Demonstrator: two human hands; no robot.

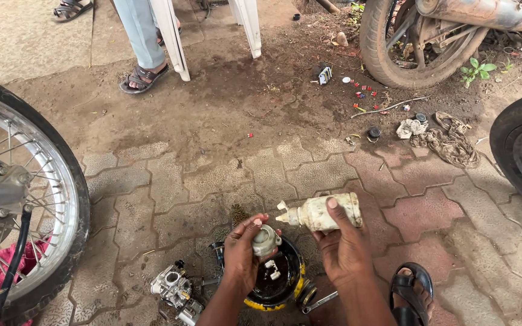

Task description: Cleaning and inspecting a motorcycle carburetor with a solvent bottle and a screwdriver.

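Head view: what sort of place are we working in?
Likely an outdoor roadside motorcycle repair spot: paved ground, motorcycle wheels, a carburettor, with the left hand and right hand over a parts bowl.

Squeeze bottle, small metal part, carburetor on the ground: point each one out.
squeeze bottle (324,211): head view, middle of its dirty white body, in the right hand.
small metal part (265,239): head view, its rounded top, in the left hand.
carburetor (173,287): head view, its metal body.
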